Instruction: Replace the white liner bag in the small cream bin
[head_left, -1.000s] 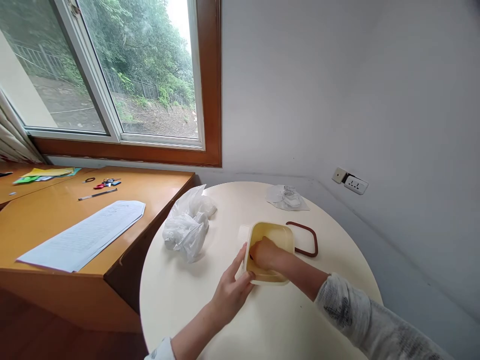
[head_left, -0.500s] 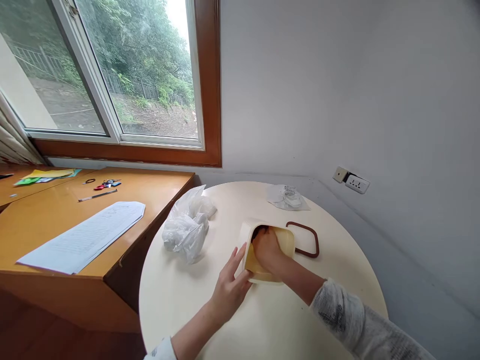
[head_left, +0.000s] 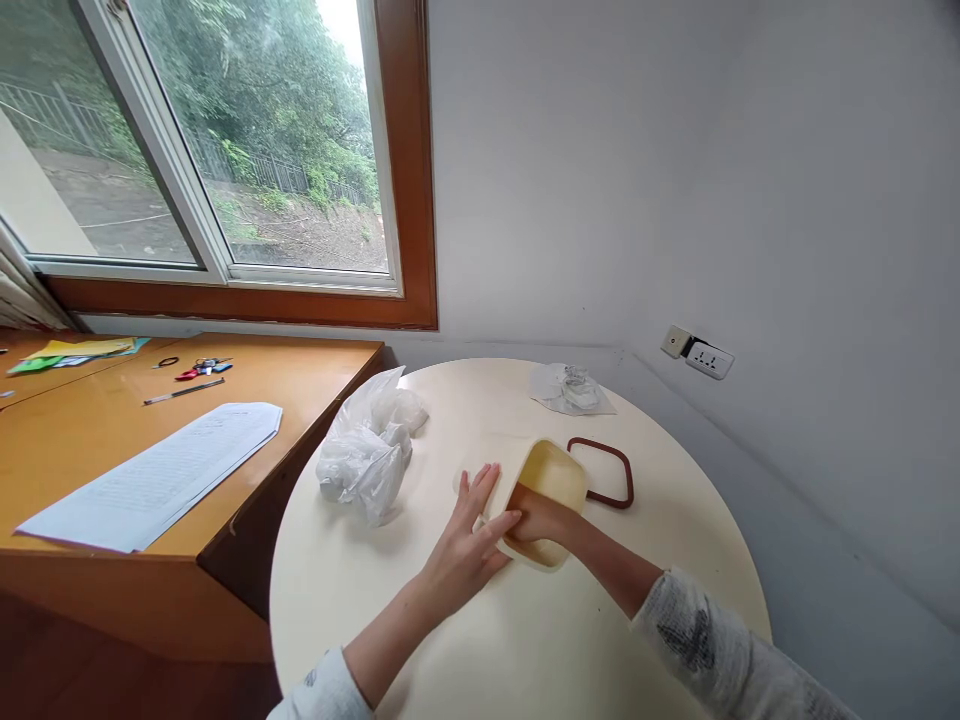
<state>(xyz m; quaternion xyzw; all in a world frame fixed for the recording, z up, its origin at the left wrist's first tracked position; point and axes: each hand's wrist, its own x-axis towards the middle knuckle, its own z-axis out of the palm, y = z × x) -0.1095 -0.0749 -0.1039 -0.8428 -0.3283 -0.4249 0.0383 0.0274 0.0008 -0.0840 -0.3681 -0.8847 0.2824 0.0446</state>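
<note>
Left hand [head_left: 465,552] grasps the plastic container [head_left: 557,474], likely light and stiff, best held by the rim under its thumb. Right hand [head_left: 541,517] is inside, fingers' grip hidden.

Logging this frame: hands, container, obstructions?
Left hand holds tilted yellow container. Right hand inside it, grip unclear. Brown ring close by, not visibly blocking.

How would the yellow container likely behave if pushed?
Probably stiff: the container shows no buckling under the left hand. Perhaps light, as it looks thin-walled. Tilted as it is, it might tip if that hand let go.
</note>
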